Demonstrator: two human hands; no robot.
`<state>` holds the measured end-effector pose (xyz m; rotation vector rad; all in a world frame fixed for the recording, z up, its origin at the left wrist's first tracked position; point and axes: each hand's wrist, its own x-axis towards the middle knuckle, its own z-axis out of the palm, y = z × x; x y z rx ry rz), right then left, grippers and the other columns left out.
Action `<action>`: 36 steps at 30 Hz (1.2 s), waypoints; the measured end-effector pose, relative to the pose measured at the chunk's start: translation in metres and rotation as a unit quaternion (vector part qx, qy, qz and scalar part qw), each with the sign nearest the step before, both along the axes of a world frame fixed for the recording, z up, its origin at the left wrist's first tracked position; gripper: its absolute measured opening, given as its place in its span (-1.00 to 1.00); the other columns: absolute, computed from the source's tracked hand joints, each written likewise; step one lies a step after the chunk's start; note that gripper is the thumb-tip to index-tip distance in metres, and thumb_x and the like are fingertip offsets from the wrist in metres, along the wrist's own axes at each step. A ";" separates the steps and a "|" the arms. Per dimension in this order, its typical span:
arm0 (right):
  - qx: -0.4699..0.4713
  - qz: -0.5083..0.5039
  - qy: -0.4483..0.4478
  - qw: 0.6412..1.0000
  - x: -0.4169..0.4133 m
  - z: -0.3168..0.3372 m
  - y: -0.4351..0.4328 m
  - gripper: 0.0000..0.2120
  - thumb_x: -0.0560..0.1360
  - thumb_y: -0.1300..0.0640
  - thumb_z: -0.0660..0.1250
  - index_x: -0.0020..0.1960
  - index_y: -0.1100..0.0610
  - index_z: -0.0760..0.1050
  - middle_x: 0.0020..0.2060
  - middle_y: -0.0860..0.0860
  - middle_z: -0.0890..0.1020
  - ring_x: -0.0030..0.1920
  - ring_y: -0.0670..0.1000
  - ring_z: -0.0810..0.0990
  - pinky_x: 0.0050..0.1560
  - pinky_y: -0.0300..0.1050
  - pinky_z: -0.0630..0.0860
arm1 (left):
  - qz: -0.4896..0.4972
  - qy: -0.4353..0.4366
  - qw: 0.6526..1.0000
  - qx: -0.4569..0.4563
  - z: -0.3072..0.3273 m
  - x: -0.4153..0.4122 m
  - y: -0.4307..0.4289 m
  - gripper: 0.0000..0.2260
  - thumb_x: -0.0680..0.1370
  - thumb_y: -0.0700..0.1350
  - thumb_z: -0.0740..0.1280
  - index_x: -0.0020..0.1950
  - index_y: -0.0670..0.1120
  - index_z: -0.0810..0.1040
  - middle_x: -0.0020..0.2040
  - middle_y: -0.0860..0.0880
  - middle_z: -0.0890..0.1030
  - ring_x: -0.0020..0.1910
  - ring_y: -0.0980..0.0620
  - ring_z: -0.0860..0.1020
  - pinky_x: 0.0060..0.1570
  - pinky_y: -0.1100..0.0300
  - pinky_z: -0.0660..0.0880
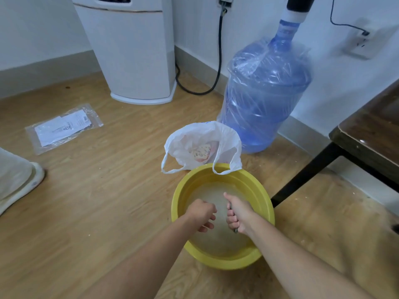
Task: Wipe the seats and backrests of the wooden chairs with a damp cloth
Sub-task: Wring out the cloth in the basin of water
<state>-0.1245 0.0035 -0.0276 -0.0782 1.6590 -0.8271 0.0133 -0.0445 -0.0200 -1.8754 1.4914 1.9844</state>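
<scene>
A yellow basin (pixel 262 190) of cloudy water stands on the wooden floor. Both my hands are over it. My right hand (pixel 238 213) is a fist closed on a dark grey cloth (pixel 235 230), of which only small bits show above and below the fingers. Just left of it, my left hand (pixel 201 214) has its fingers curled in, and I see nothing in it. No wooden chair is in view.
A white plastic bag (pixel 224 137) lies against the basin's far rim. Behind it stands a blue water jug (pixel 265 93) in clear wrap. A white appliance (pixel 131 50) is at the back, a dark table (pixel 371 128) at the right, a clear document sleeve (pixel 62 127) on the floor at the left.
</scene>
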 end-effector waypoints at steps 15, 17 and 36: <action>0.006 0.009 -0.003 1.000 0.007 0.012 -0.002 -0.69 0.60 0.09 0.14 -0.32 0.02 0.26 -0.57 -0.05 0.15 -0.64 -0.06 0.06 -0.63 -0.31 0.02 | 0.007 0.001 1.000 0.014 0.007 0.004 -0.003 -0.70 0.62 -0.12 0.20 0.29 -0.18 0.56 -0.05 -0.08 0.60 -0.38 0.00 0.57 -0.42 0.21 0.40; 0.004 0.011 -0.010 1.000 0.002 0.012 0.000 -0.58 0.62 0.04 0.15 -0.40 0.02 0.19 -0.57 -0.05 0.14 -0.65 -0.06 0.06 -0.63 -0.33 0.01 | 0.004 0.000 1.000 0.015 0.007 0.002 -0.004 -0.70 0.62 -0.11 0.20 0.27 -0.17 0.56 -0.06 -0.08 0.61 -0.37 -0.01 0.58 -0.41 0.20 0.40; 0.014 0.192 0.091 0.977 -0.027 0.082 0.021 -0.83 0.49 0.25 0.50 0.06 0.21 0.61 -0.08 0.19 0.76 -0.27 0.02 0.68 -0.41 -0.20 0.54 | -0.080 -0.014 0.997 -0.011 0.020 -0.005 -0.003 -0.71 0.62 -0.11 0.21 0.27 -0.19 0.55 0.01 -0.09 0.62 -0.27 -0.08 0.64 -0.38 0.17 0.51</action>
